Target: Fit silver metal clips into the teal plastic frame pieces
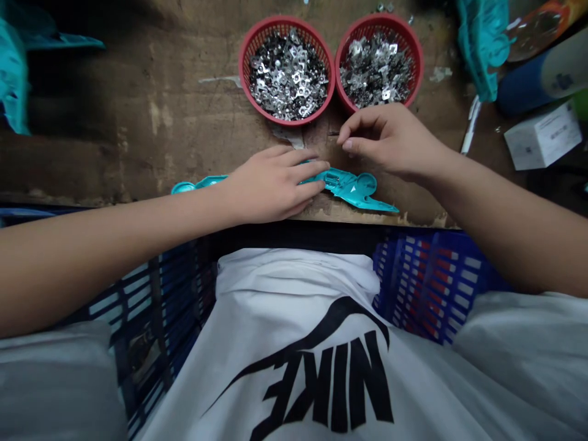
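Note:
A long teal plastic part (pixel 356 188) lies along the table's near edge. My left hand (pixel 275 184) rests flat across its middle with fingers stretched out, so the middle is hidden. Above and to the right of the part is my right hand (pixel 390 141), its thumb and forefinger drawn together in a pinch. Whatever is between those fingertips is too small to make out. A short dark sliver shows on the table just left of them. Beyond the hands stand two red baskets, the left basket (pixel 242 73) and the right basket (pixel 419 67), both filled with small shiny metal pieces.
More teal parts lie at the far left (pixel 16 73) and far right (pixel 482 49). On the right are a white pen (pixel 471 125), a white box (pixel 544 138) and a blue cylindrical object (pixel 528 82). Blue crates (pixel 427 275) stand below the table edge on both sides.

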Demonstrator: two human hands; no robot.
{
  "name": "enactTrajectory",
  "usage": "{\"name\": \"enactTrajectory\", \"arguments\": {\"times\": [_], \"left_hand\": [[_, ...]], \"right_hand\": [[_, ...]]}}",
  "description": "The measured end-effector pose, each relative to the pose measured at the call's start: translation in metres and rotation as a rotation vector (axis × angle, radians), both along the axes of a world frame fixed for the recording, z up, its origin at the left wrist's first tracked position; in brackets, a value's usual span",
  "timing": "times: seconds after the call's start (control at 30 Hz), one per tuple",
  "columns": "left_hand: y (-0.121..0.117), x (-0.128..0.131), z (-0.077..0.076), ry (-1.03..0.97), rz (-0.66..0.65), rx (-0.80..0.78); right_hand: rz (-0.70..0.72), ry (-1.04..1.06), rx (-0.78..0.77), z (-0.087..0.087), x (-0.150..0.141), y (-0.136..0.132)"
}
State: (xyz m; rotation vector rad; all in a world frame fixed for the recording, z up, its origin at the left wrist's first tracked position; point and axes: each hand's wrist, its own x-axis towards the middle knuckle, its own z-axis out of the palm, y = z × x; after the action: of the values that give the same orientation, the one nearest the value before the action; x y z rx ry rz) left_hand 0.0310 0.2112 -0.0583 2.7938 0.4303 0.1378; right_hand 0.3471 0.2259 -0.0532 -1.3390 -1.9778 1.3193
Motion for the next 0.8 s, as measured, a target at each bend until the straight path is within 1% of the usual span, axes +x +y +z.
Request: {"name": "enactTrajectory", "arguments": {"times": [0.1, 0.2, 0.27, 0.37, 0.47, 0.53, 0.63, 0.7, 0.8], "left_hand": [[-0.002, -0.001, -0.004, 0.005, 0.026, -0.046], [-0.001, -0.001, -0.008, 0.019, 0.014, -0.075], [0.001, -0.001, -0.009, 0.023, 0.004, -0.086], [0.003, 0.0, -0.011, 0.004, 0.016, -0.117], [0.003, 0.0, -0.012, -0.008, 0.017, -0.129], [0.003, 0.0, -0.011, -0.003, 0.01, -0.135], [0.003, 0.0, -0.01, 0.016, 0.009, -0.15], [0.003, 0.001, -0.009, 0.026, 0.006, -0.149], [0.003, 0.001, -0.008, 0.038, 0.001, -0.135]], "right_hand": [[0.006, -0.004, 0.018, 0.0, 0.0, 0.002], [0.032, -0.049, 0.072, 0.005, -0.002, -0.003], [0.123, -0.121, 0.124, 0.008, -0.004, -0.009], [0.308, -0.23, 0.214, 0.004, -0.008, -0.016], [0.4, -0.328, 0.299, -0.002, -0.01, -0.018], [0.419, -0.363, 0.332, -0.004, -0.011, -0.018], [0.401, -0.309, 0.357, -0.005, -0.01, -0.018], [0.386, -0.278, 0.349, -0.009, -0.009, -0.019], [0.375, -0.291, 0.31, -0.014, -0.009, -0.021]]}}
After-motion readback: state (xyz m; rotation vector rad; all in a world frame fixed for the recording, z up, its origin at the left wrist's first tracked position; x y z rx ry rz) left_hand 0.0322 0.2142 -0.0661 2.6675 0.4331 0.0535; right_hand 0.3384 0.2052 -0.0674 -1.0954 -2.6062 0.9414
